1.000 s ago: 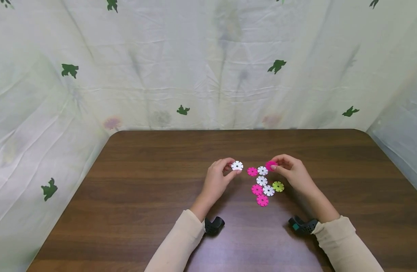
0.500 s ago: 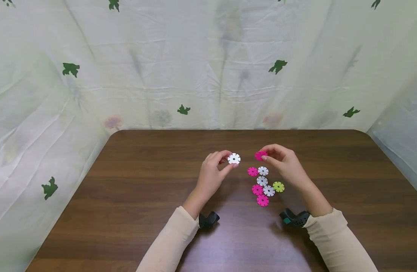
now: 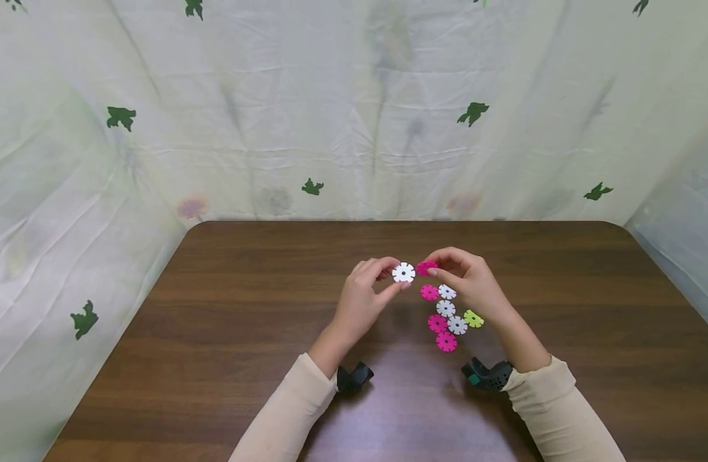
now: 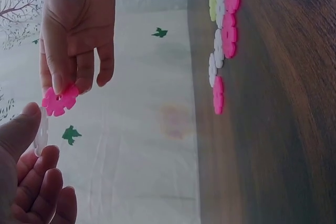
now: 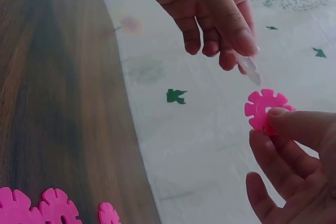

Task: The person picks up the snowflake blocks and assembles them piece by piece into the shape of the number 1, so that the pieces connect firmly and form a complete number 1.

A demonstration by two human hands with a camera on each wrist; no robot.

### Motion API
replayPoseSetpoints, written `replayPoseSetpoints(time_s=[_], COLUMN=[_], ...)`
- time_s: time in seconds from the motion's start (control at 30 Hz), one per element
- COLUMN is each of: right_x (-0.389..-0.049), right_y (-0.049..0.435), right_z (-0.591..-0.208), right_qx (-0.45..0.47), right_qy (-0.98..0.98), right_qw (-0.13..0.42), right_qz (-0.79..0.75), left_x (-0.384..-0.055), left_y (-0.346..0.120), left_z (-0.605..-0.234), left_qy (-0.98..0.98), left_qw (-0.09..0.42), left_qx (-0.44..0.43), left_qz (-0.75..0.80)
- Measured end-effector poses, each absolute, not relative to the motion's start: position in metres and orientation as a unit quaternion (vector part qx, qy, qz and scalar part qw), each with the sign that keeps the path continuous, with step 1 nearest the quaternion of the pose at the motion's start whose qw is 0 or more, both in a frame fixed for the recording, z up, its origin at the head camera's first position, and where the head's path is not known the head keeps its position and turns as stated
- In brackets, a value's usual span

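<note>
In the head view, the right hand [image 3: 472, 282] has moved over toward the left hand [image 3: 360, 295]. A second ago its pink disc [image 3: 426, 268] was by the far end of the bunch of discs [image 3: 446, 308]; now it is right beside the white disc [image 3: 403, 273]. The left hand pinches the white disc with its thumb and fingers, and it has moved only a little. The right hand pinches the pink disc. The bunch has stayed on the brown table [image 3: 244, 321]: three pink, three white and one yellow-green disc [image 3: 473, 319]. So the two held discs now look close enough for their edges to meet, but they don't look joined yet. In the left wrist view, the white disc is seen from its thin side, and the pink disc comes down to it from above. Their edges look like they meet, but I can't tell if they really touch. In the right wrist view, there seems to be a tiny gap between them. The pink disc shows its flat face and little notches, with the thumb over its middle. Both discs are up off the table.
</note>
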State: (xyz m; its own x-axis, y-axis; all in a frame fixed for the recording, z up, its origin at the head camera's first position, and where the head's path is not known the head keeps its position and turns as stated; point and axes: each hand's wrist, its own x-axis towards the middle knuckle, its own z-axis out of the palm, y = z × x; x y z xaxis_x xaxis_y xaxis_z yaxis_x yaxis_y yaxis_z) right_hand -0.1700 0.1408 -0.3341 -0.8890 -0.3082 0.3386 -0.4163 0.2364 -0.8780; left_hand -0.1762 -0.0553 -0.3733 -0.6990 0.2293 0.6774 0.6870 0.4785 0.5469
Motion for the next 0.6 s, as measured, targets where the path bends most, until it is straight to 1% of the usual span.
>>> replayPoseSetpoints(time_s=[0.37,0.43,0.6], right_x=[-0.1658,-0.1651,-0.1644], right_y=[0.1398,0.1395,0.1399], right_z=[-0.3319,-0.3321,-0.3325], right_qx=[0.245,0.245,0.255], right_qy=[-0.778,-0.78,-0.78], right_qw=[0.042,0.045,0.064], right_qz=[0.577,0.575,0.568], left_x=[-0.1708,-0.1699,-0.1682], left_y=[-0.0522,-0.051,-0.0477], left_z=[-0.3711,-0.3714,-0.3732], left_qy=[-0.813,-0.801,-0.758], left_qw=[0.247,0.233,0.162], left_qx=[-0.285,-0.282,-0.246], left_qz=[-0.443,-0.473,-0.582])
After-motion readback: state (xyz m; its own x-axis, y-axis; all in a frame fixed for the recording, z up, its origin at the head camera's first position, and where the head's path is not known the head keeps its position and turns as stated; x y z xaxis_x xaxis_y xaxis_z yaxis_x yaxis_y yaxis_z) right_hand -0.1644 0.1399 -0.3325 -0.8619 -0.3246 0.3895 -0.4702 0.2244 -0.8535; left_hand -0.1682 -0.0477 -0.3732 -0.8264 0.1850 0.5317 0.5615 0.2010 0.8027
